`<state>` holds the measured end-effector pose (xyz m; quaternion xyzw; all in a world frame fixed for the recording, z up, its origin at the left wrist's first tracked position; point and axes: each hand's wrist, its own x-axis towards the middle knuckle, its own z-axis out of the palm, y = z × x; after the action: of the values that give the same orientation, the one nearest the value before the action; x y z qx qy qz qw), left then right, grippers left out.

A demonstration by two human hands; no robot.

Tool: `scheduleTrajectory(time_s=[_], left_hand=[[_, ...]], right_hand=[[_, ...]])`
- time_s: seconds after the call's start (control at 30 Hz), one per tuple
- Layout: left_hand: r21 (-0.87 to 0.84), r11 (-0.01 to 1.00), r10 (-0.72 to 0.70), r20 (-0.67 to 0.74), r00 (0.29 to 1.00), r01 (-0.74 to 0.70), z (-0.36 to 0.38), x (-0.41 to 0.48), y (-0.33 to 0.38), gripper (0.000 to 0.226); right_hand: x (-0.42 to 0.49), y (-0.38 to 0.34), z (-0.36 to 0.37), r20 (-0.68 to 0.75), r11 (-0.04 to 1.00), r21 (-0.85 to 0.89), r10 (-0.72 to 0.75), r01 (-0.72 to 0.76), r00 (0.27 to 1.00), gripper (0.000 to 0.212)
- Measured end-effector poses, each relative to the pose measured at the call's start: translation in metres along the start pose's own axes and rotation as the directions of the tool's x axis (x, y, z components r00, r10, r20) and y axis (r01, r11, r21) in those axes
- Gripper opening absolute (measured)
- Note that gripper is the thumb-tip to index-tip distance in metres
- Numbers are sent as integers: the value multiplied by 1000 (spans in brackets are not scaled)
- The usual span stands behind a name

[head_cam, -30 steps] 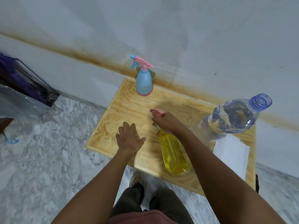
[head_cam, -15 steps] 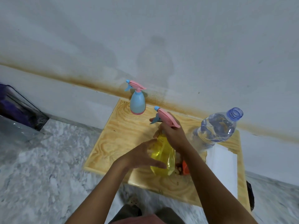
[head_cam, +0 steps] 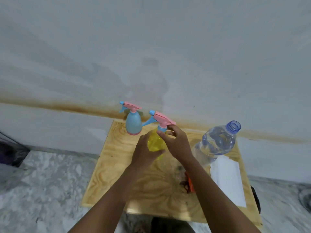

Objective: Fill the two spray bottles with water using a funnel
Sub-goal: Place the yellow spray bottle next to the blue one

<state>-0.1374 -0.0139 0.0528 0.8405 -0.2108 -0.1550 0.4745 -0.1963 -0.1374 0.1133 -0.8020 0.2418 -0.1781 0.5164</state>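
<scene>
Yellow spray bottle (head_cam: 155,144) stands upright over the far middle of the table (head_cam: 117,165), near the blue spray bottle (head_cam: 133,122) at the far left corner; whether its base rests on the wood is hidden. Judged light, thin-walled, smooth and apparently empty, it is best steadied round the belly and turned at the stiff collar under the pink trigger head (head_cam: 164,117). Left hand (head_cam: 144,154) wraps the belly; right hand (head_cam: 176,145) pinches the neck between thumb and fingers.

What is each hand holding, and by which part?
Both hold the yellow spray bottle: the left hand grips its body, the right hand pinches its neck.
</scene>
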Motion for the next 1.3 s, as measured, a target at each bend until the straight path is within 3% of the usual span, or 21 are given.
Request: scheduleTrajectory(time_s=[0.17,0.5,1.03,1.3], left_hand=[[126,990,-67,3,998,66,15,51,-8,86],[39,991,-126,-24,992,126,48,125,-67,60],[-60,989,-143,-89,986,138,43,116,-34,59],[-103,983,-159,-67,985,152,45,110,-46,68]], right_hand=[[48,17,11,12,998,-49,29,-28,1000,34],[107,49,35,51,992,-81,98,-93,994,34],[106,51,37,-21,975,-189,113,-115,993,39],[74,44,21,-7,982,-183,40,-40,999,36]])
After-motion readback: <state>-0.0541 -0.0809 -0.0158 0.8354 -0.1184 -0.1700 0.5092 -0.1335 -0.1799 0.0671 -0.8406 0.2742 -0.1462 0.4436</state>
